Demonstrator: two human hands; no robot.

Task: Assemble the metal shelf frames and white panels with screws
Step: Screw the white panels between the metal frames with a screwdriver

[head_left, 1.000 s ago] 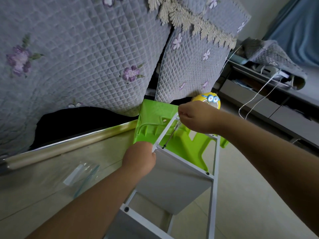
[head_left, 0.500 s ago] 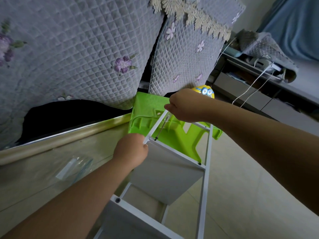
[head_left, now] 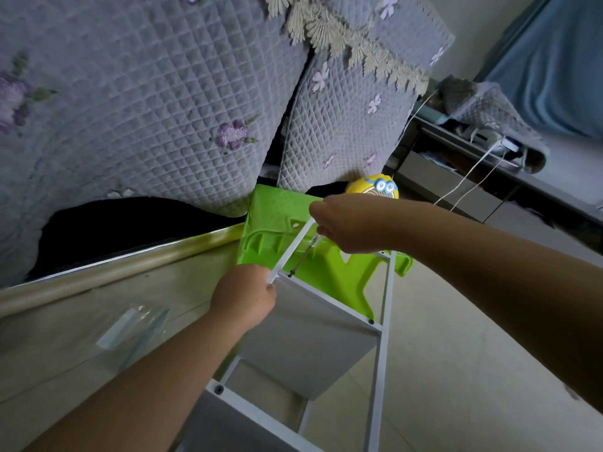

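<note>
A white metal shelf frame [head_left: 381, 360] stands in the middle of the view with a white panel [head_left: 310, 347] fixed between its rails. My left hand [head_left: 243, 298] grips the frame's left rail at the panel's top corner. My right hand [head_left: 346, 223] holds the upper end of a thin metal tool [head_left: 301, 259], whose tip sits on a dark screw [head_left: 290, 274] at that corner. Other dark screws show at the panel's right corner [head_left: 371, 321] and on a lower crossbar [head_left: 218, 389].
A green plastic stool [head_left: 277, 223] lies tipped behind the frame. A yellow cartoon toy [head_left: 375, 185] sits beyond it. A quilted grey sofa cover [head_left: 146, 109] hangs behind. A clear plastic bag [head_left: 130, 327] lies on the tiled floor at left. A cabinet with cables stands at right.
The view has shifted slightly. Both hands keep their hold on the frame and the tool at the same corner.
</note>
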